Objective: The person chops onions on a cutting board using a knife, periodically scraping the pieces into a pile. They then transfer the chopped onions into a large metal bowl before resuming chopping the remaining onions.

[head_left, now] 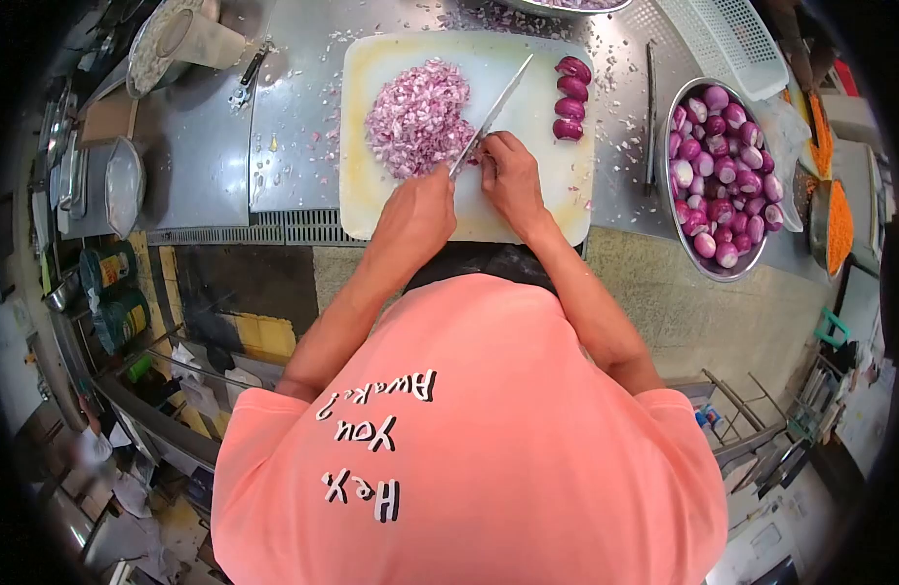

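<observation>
My left hand (422, 211) is closed round the handle of a kitchen knife (495, 109), its blade slanting up and right over the white cutting board (527, 210). Beside the blade, my right hand (513, 183) has curled fingers pressed down on a piece of red onion (475, 158), mostly hidden under the fingertips. A heap of chopped red onion (420, 119) lies left of the knife. Along the board's right side, several peeled red onions (570, 97) sit in a column.
Right of the board stands a metal bowl (681, 234) of peeled small red onions. Behind it are a white perforated basket (732, 39) and orange shredded food (840, 229). A dark rod (650, 117) lies between board and bowl. At left are a clear container (201, 41) and a peeler-like tool (247, 78).
</observation>
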`<state>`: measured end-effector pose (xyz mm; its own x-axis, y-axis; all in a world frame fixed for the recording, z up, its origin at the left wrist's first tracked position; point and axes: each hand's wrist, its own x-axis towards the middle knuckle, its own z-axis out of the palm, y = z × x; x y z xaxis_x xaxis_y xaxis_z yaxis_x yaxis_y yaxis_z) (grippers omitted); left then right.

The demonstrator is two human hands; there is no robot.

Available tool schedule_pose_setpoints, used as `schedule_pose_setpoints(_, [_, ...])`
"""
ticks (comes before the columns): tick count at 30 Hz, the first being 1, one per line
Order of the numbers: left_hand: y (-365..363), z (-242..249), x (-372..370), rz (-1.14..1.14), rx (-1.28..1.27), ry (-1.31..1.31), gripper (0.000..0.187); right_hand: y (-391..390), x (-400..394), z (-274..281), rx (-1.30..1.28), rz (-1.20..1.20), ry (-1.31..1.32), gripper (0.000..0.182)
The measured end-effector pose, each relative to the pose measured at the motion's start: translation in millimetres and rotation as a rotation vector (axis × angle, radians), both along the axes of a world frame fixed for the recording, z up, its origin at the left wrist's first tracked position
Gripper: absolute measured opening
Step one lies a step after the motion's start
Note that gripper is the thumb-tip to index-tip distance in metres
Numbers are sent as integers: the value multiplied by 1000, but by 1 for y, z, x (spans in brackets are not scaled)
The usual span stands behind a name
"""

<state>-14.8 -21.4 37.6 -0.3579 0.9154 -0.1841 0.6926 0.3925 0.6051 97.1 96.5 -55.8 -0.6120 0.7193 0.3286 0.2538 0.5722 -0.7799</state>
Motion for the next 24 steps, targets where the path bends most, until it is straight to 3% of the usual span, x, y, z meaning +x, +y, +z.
schedule_pose_setpoints(5, [7,-27,6,27,19,-25,16,-2,1,-3,14,-5,5,8])
schedule_pose_setpoints(9, [3,-4,4,39,-41,-31,16,-1,0,-3,-9,-7,12,9])
schedule_pose_setpoints(16, [12,-19,1,80,33,-69,17,0,4,-2,17,16,-17,9])
schedule_pose_setpoints(18, [2,-6,-2,80,-23,-30,16,0,4,0,41,15,-41,13])
schedule_pose_setpoints(21, [1,-28,-2,87,61,56,17,-3,3,5,110,-4,-64,15])
schedule_pose_setpoints(24, [6,-18,-10,71,53,37,15,-2,-4,6,6,14,-68,14])
